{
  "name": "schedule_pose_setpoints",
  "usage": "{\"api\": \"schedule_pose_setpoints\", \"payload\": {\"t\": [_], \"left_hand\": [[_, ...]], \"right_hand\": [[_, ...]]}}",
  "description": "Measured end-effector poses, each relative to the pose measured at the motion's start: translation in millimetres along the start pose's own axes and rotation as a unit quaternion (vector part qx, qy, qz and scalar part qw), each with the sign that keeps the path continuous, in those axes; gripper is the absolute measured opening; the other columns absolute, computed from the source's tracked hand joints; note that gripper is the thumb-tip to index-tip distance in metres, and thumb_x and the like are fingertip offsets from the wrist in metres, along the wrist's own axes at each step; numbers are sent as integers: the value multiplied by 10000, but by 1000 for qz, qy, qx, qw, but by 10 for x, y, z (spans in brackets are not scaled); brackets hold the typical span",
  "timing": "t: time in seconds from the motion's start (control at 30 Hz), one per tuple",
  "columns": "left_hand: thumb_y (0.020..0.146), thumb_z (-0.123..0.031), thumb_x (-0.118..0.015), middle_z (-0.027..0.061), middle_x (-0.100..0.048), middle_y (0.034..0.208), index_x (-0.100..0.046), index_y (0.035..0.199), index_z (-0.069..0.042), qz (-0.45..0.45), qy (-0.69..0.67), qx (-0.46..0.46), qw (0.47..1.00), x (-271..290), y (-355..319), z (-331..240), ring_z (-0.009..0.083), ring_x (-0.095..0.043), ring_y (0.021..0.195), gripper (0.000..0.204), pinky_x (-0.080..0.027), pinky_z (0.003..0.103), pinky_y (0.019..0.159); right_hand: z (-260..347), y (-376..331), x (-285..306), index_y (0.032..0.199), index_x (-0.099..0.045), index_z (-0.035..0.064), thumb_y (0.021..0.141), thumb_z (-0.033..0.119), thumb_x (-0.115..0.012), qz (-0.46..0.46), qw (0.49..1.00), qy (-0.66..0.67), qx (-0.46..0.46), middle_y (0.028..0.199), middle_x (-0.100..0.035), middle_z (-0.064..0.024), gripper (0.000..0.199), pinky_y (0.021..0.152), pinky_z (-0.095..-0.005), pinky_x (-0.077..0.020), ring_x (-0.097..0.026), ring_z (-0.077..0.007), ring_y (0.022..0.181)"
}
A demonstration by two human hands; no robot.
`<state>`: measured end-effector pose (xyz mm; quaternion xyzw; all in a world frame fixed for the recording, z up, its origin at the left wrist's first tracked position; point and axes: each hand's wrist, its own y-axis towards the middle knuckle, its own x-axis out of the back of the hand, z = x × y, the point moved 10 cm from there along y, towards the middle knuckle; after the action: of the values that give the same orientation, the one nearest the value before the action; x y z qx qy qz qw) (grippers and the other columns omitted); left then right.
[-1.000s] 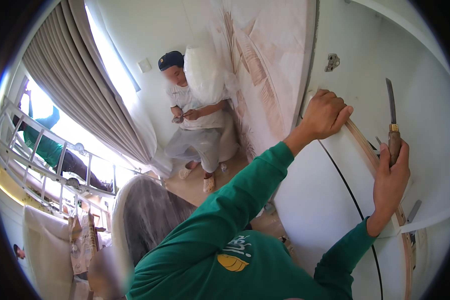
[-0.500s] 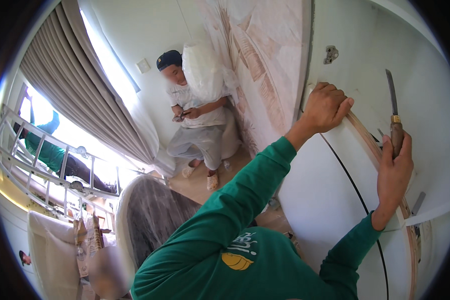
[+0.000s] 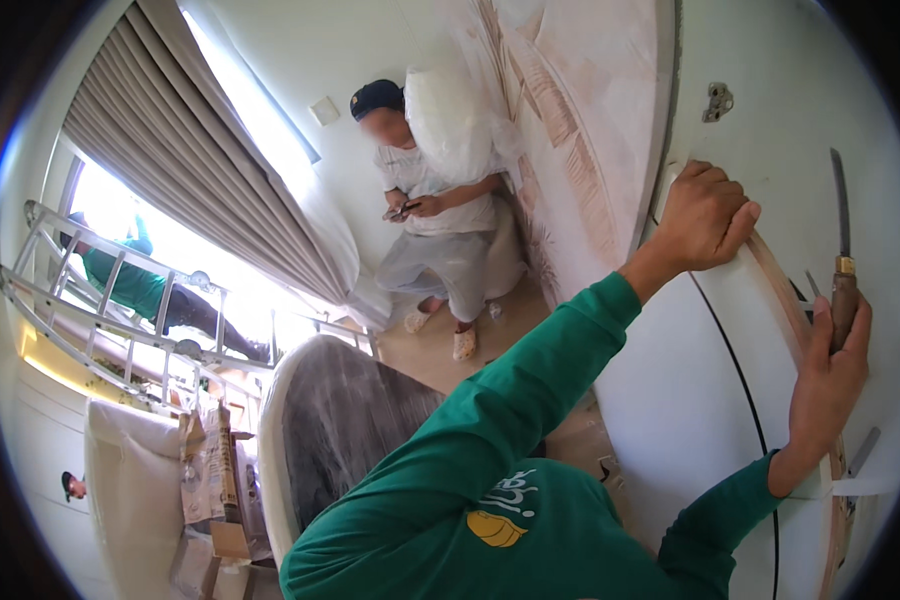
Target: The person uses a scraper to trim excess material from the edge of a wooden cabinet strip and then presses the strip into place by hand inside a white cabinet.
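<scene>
My right hand (image 3: 828, 372) is wrapped around the wooden handle of a chisel (image 3: 843, 290), whose long narrow blade points up and away. A thin pointed piece (image 3: 812, 283) shows beside the thumb; its kind is unclear. Closed in a fist, my left hand (image 3: 708, 218) rests at the far end of a white panel (image 3: 690, 370) with a bare wood edge. Whatever lies inside its fingers is hidden. A black cable (image 3: 738, 370) runs along the panel's white face, between my two arms.
A person (image 3: 435, 205) sits by the wall, holding a small dark object. Another person in green (image 3: 125, 275) is beyond a metal ladder (image 3: 150, 335) at the left. A plastic-wrapped chair (image 3: 345, 430) stands near my left arm. A metal fitting (image 3: 717, 102) sits on the white surface ahead.
The whole view has shifted, so the room and my hands appear farther right. Both hands keep the same hold and place against the panel.
</scene>
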<state>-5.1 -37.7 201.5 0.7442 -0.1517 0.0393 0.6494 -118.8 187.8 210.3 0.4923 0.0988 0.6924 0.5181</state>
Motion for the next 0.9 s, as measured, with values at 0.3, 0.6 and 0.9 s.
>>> {"api": "schedule_pose_setpoints", "payload": {"t": [0.3, 0.6, 0.9], "left_hand": [[1028, -234, -609, 95, -583, 645, -619, 641, -96, 7, -9, 23, 1000, -20, -15, 59, 348, -540, 669, 411, -451, 480, 794], [1032, -276, -644, 88, -626, 694, -692, 676, -92, 29, -16, 15, 999, -71, -13, 134, 339, -601, 743, 403, -469, 482, 839], [1015, -289, -683, 85, -624, 719, -700, 699, -87, 28, -49, -6, 998, -46, -55, 147, 315, -596, 780, 375, -466, 474, 859]], "right_hand": [[-124, 5, -72, 1486, -649, 66, 1159, 408, -645, 13, 1000, -24, 10, 1220, -765, -156, 473, 1002, -398, -556, -736, -285, 1080], [-94, 119, -44, 1411, -657, 19, 1135, 406, -675, 7, 999, -8, -49, 1043, -699, -108, 476, 971, -343, -509, -636, -231, 994], [-127, 143, 85, 1339, -696, 36, 1107, 403, -713, -19, 995, 11, -97, 936, -566, 28, 435, 686, -285, -397, -439, -102, 775]]}}
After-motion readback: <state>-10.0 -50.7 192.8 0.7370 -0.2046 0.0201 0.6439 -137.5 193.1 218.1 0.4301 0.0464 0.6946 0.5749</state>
